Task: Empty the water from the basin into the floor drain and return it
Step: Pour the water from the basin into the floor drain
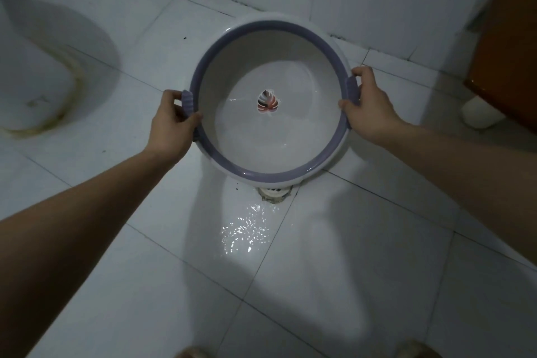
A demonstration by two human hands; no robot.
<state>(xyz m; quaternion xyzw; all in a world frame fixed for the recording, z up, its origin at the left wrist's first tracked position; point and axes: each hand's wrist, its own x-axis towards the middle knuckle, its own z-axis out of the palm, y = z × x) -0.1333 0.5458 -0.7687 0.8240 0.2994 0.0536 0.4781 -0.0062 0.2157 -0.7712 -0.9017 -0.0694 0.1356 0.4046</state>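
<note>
A round white basin [290, 136] with a purple rim and a leaf picture on its bottom is held over the tiled floor, tilted toward me. My left hand [171, 125] grips its left purple handle and my right hand [366, 107] grips the right one. A little water lies in the near side of the basin. The floor drain [274, 193] peeks out just under the basin's near edge. A wet, glistening patch [247, 231] spreads on the tiles in front of the drain.
A white toilet base [43, 67] stands at the left. Tiled walls close the corner behind the basin. An orange-brown cabinet [511, 38] with a white foot stands at the right. My feet show at the bottom edge.
</note>
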